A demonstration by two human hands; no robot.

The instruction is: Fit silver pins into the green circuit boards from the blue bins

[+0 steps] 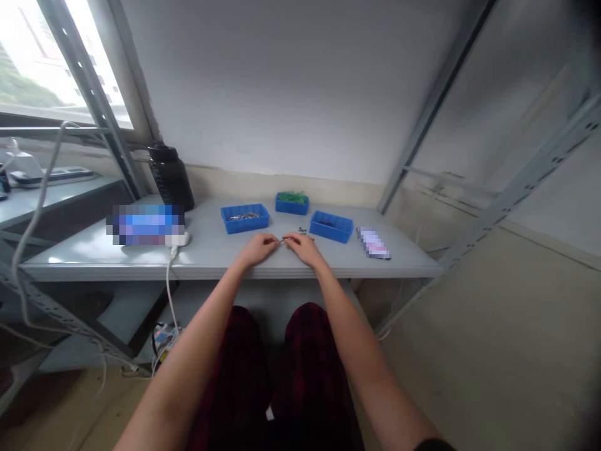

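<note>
My left hand and my right hand meet over the table's front part, fingertips pinched. Between them is a small thin dark piece, too small to name, which both hands seem to hold. Just behind my right hand lie several small dark parts. Beyond my left hand stands a blue bin with small silvery metal pieces. A second blue bin at the back holds green material. To the right, a third blue bin has dark contents that I cannot make out.
A phone lies on the table's right side. On the left are a blurred-out device, a white plug with a cable hanging over the edge, and a black bottle. Metal shelf posts flank the grey table.
</note>
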